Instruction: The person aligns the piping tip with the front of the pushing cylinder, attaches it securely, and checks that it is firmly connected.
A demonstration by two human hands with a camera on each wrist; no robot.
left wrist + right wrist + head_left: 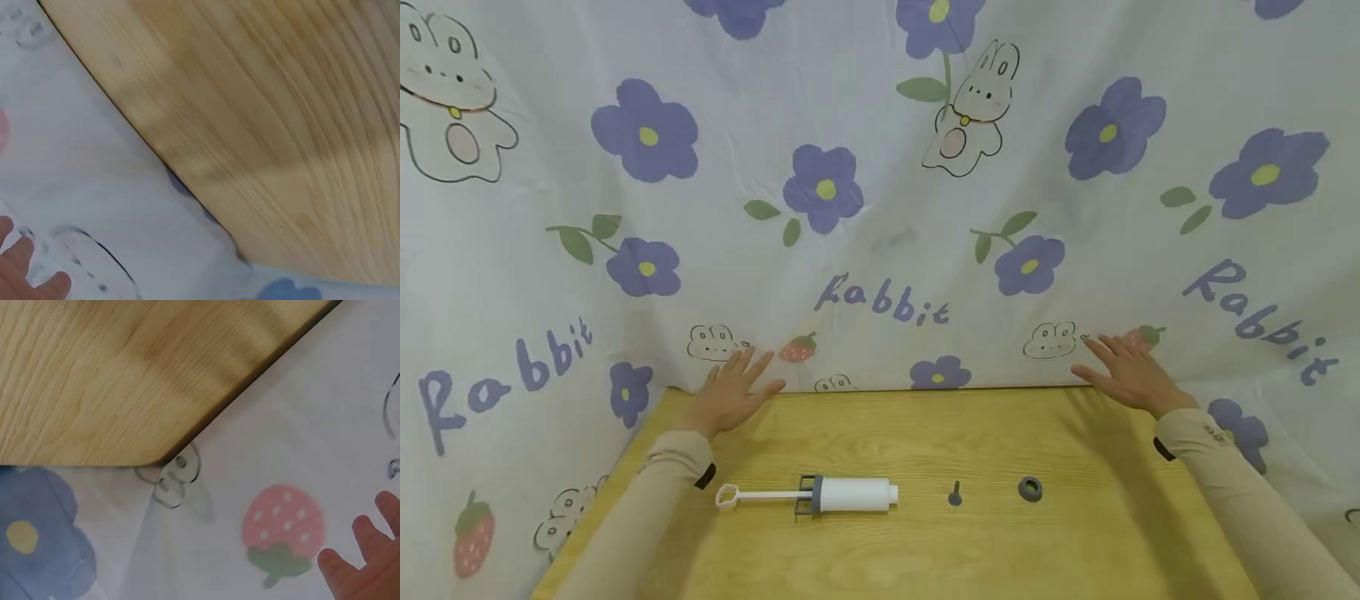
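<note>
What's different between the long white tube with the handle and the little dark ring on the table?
Colour: the white tube is mostly white, while the dark ring is dark grey.
Shape: the white tube is long and straight with a handle; the dark ring is round.
Size: the white tube looks far larger than the dark ring.
Both rest on the wooden table.

White cloth backdrop (730,279), purple flowers (658,154), strawberries (473,542), "Rabbit" lettering (882,298), yellowish wooden tabletop (970,558)
</note>
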